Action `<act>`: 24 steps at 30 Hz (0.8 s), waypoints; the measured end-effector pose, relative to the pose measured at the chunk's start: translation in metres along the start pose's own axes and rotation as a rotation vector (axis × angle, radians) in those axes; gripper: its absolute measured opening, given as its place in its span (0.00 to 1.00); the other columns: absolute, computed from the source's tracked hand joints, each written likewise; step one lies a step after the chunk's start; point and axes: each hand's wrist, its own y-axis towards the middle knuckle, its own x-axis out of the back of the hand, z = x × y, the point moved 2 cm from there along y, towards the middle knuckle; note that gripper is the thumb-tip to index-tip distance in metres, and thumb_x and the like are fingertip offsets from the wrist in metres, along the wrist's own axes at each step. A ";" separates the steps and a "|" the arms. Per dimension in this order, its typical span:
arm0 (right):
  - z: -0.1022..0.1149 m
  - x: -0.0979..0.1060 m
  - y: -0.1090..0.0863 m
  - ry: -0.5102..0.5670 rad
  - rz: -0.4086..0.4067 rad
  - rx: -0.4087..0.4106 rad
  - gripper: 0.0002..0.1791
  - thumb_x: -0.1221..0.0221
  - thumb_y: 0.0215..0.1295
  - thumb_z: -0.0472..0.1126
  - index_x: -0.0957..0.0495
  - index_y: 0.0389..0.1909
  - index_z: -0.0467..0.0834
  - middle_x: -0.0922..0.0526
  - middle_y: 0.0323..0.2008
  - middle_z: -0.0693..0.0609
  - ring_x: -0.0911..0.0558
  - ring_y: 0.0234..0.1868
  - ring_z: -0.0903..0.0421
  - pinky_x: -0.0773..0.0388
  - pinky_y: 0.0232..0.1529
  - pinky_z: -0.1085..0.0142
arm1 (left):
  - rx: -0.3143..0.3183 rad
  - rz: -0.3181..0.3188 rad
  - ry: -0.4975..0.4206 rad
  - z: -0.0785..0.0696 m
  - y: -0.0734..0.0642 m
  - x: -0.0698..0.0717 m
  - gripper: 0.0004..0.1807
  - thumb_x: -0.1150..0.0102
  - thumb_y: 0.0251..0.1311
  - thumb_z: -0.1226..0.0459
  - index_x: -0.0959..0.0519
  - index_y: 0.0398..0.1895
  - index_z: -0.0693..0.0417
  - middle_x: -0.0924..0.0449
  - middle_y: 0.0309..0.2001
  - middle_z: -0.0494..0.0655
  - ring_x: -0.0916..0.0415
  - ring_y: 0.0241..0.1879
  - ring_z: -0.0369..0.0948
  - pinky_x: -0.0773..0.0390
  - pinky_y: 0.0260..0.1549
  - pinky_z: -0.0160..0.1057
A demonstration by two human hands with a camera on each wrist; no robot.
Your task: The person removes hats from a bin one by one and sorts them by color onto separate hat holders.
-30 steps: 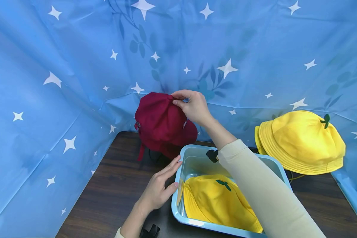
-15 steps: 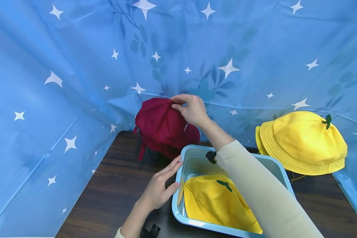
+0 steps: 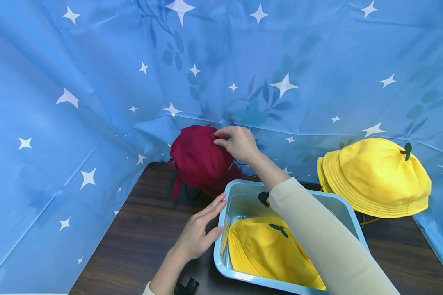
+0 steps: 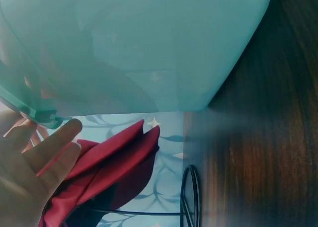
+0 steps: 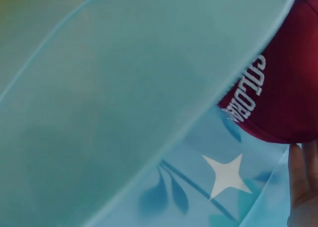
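Note:
A dark red cap (image 3: 199, 162) with white lettering sits at the back left in the head view. My right hand (image 3: 240, 143) has its thumb and fingertips at the button on top of the cap, pinching there. In the right wrist view, fingers of that hand touch the edge of the cap (image 5: 293, 88). My left hand (image 3: 196, 237) rests with extended fingers against the left rim of a light blue plastic tub (image 3: 218, 256). A yellow bucket hat (image 3: 267, 250) with a green sprout lies inside the tub, partly covered by my right sleeve.
Another yellow bucket hat (image 3: 376, 176) with a green sprout stands at the back right. A black wire (image 4: 191, 197) stands on the dark wooden table (image 3: 147, 233) beneath the red cap. Behind rises a blue curtain (image 3: 114, 61) with white stars.
My right hand and the top of the red cap have come down. The cap's crown looks rounder and less drawn up. My left hand, the tub and the yellow hats stay put.

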 end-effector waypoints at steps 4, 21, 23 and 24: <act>-0.002 0.000 -0.002 -0.008 0.047 -0.020 0.16 0.30 0.69 0.43 0.11 0.55 0.43 0.10 0.50 0.48 0.14 0.52 0.50 0.21 0.57 0.53 | 0.003 0.000 0.001 0.000 0.000 0.000 0.31 0.47 0.70 0.67 0.32 0.77 0.62 0.38 0.80 0.52 0.34 0.75 0.49 0.29 0.69 0.49; -0.004 0.027 -0.011 -0.101 0.128 -0.036 0.20 0.31 0.69 0.46 0.14 0.59 0.44 0.11 0.51 0.48 0.12 0.47 0.52 0.18 0.49 0.53 | -0.001 -0.002 0.005 0.000 0.000 0.000 0.32 0.46 0.70 0.67 0.32 0.77 0.60 0.38 0.79 0.52 0.34 0.75 0.49 0.29 0.68 0.49; -0.002 0.032 -0.013 -0.113 0.135 -0.034 0.21 0.31 0.70 0.47 0.15 0.60 0.44 0.12 0.52 0.49 0.12 0.48 0.52 0.18 0.50 0.53 | 0.000 -0.003 0.006 0.000 -0.001 0.000 0.32 0.46 0.70 0.67 0.32 0.77 0.59 0.38 0.79 0.52 0.34 0.75 0.49 0.28 0.68 0.49; -0.002 0.035 -0.014 -0.116 0.139 -0.033 0.21 0.31 0.70 0.48 0.15 0.60 0.44 0.12 0.52 0.49 0.12 0.48 0.53 0.18 0.51 0.53 | 0.000 -0.003 0.007 0.000 -0.001 0.000 0.32 0.46 0.70 0.67 0.32 0.77 0.59 0.38 0.79 0.52 0.34 0.75 0.49 0.28 0.68 0.49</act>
